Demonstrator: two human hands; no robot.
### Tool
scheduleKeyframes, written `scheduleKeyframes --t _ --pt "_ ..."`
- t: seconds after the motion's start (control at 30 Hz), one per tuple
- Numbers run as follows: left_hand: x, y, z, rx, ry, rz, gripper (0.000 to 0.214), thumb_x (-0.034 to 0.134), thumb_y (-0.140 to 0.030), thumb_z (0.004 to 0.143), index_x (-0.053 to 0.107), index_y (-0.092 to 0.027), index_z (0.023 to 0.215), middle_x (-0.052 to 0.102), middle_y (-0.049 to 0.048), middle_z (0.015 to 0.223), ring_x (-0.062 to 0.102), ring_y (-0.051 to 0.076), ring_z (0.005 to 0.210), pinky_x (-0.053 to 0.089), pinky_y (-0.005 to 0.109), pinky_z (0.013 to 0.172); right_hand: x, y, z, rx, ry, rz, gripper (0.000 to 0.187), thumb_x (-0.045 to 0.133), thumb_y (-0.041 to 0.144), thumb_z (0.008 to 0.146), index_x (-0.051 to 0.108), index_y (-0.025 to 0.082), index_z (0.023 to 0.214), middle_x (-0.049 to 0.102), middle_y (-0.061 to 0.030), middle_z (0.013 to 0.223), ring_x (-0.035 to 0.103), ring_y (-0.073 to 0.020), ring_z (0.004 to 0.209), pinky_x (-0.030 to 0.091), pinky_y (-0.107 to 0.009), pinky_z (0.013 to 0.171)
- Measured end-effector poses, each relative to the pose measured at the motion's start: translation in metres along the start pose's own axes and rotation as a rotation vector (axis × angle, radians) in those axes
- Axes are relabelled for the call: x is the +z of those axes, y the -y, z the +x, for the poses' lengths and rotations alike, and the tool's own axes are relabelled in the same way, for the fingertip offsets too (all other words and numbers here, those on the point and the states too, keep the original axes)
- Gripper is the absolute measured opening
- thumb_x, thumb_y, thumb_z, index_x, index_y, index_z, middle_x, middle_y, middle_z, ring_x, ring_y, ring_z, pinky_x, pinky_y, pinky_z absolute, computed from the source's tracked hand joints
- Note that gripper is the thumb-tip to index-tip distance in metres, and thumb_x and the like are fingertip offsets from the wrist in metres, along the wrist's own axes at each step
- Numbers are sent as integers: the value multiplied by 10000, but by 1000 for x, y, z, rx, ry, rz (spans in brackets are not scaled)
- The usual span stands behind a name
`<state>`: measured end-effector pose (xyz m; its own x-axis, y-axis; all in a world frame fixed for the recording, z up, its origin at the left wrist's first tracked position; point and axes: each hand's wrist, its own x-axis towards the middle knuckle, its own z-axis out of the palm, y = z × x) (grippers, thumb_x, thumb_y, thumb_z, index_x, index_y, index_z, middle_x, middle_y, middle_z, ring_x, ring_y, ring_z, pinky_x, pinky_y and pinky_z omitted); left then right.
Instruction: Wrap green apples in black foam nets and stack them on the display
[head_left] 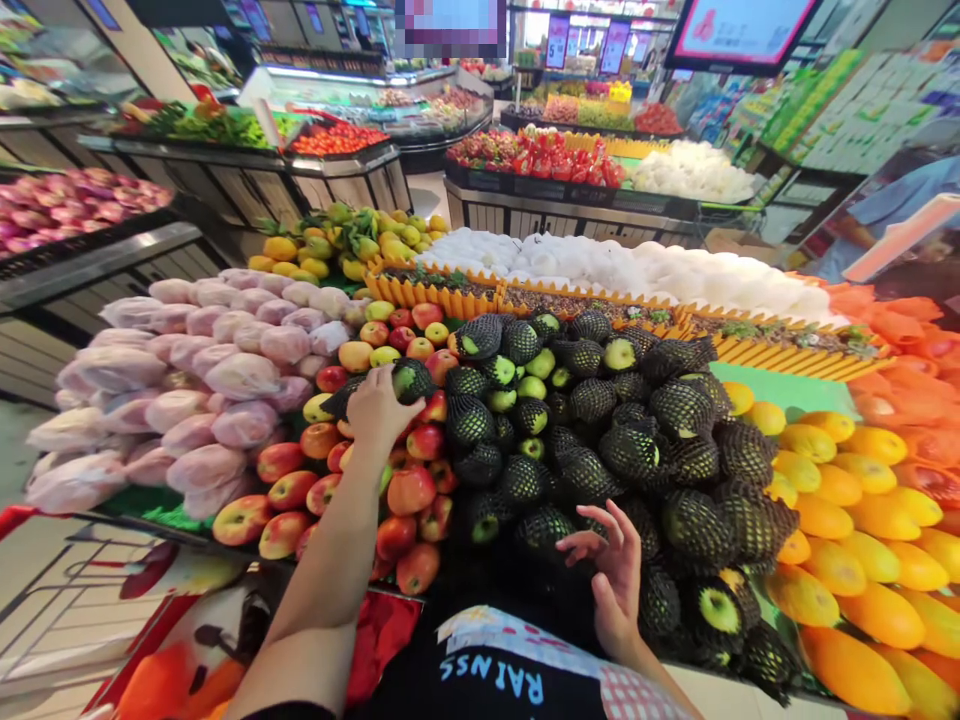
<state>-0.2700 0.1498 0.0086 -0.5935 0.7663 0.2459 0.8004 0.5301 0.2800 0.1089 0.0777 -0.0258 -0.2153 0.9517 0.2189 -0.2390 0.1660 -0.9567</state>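
My left hand (379, 408) reaches out over the red and yellow apples (411, 490) and is closed from above around a green fruit in a black foam net (413, 380). Part of that fruit hides behind the fingers. My right hand (616, 580) hovers close to my body with its fingers spread and nothing in it. Just beyond it lies a heap of green fruits in black foam nets (594, 470), some with their bare green ends showing.
Left of the apples are pink-wrapped fruits (244, 375); yellow oval fruits (847, 490) lie at right. White-wrapped fruits (630, 270) sit behind an orange picket edging (442, 292). A shopping cart (45, 590) stands at lower left. Onions (75, 205) fill another stand.
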Motion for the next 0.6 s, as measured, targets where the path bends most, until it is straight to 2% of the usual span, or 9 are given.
scheduleKeyframes --t 0.1,0.17,0.23,0.3,0.37,0.43,0.5,0.53,0.6 --pt "12 8 26 -100 268 96 765 651 -494 807 421 -98 1419 586 260 1348 625 427 1164 502 528 946 -3 0 -1 -11 -12 -14 633 578 563 913 370 341 1468 517 -122 1321 693 -227 829 510 -369 624" --pt "11 11 36 -132 383 97 782 638 -480 832 383 -42 1428 584 300 1338 623 434 1170 499 529 936 -6 0 -1 -24 -39 -24 623 573 557 918 373 340 1466 522 -119 1311 692 -222 818 509 -362 615" --pt "6 3 36 -72 339 97 800 671 -418 820 375 24 1417 540 355 1361 572 471 1223 477 556 956 -8 -1 -1 -34 -66 -36 621 565 562 919 376 334 1465 528 -118 1301 691 -219 805 509 -356 605" --pt "0 -19 27 23 165 100 789 666 -348 821 354 35 1437 419 376 1464 461 498 1325 437 585 1009 -9 -1 0 -34 -82 -57 609 535 570 930 369 333 1466 532 -118 1298 688 -217 794 513 -354 597" --pt "-1 -52 11 150 38 63 714 592 -304 863 338 -36 1475 334 299 1556 373 446 1403 388 564 1088 -9 -1 3 -37 -62 -143 615 547 544 932 342 349 1478 534 -117 1315 688 -237 864 539 -375 638" --pt "7 -89 -7 404 99 -47 609 549 -274 889 399 -97 1452 439 223 1504 425 365 1374 368 502 1133 -9 -2 8 -68 71 -358 695 668 483 872 351 363 1479 549 -116 1346 655 -296 1056 565 -458 799" --pt "24 -122 -23 636 342 -78 586 570 -243 874 435 -166 1438 467 170 1493 444 324 1361 379 460 1133 -8 -5 14 -83 317 -653 813 828 381 733 441 342 1447 570 -126 1382 547 -373 1261 493 -575 995" --pt "33 -136 -29 689 456 -58 619 602 -229 852 430 -188 1446 459 164 1498 452 324 1356 389 456 1124 -7 -7 16 -68 457 -784 835 875 319 665 503 316 1413 584 -138 1387 505 -401 1312 441 -617 1056" --pt "54 -156 -36 697 579 -16 697 675 -205 798 428 -201 1449 465 181 1473 520 342 1293 440 461 1067 -5 -12 19 -6 681 -952 795 883 215 612 588 264 1349 610 -157 1375 508 -408 1321 373 -649 1119"
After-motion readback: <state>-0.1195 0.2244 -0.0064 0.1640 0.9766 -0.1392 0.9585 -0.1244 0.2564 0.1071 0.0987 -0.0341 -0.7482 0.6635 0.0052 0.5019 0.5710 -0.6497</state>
